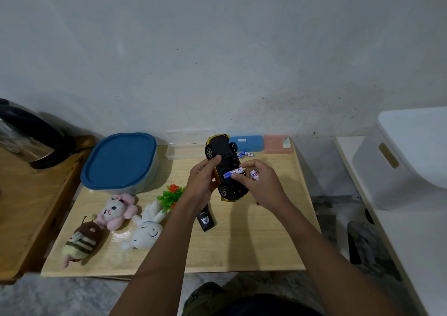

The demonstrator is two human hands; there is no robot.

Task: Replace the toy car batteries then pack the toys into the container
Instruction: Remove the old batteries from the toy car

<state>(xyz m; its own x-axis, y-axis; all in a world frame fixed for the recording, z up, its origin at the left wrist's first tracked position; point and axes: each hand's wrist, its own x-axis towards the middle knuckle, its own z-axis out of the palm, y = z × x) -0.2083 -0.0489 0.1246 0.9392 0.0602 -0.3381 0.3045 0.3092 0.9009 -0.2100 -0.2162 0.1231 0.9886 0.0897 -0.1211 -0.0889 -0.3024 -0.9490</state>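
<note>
Head cam only here. I've got the toy car flipped belly-up and lifted just above the counter, toward the back and right of the middle. The left hand is wrapped round the car's side, thumb on the underside. The right hand has its fingertips pinching a battery that lies across the open slot in the car's belly, with a second battery tucked further back in the same hand. A few spare batteries lie on the counter just behind the car. The container, blue lid on, sits at the back left. In front of it are the pink plush, bee plush and white bunny plush, all lying on the counter. A black cover lies under my left wrist.
</note>
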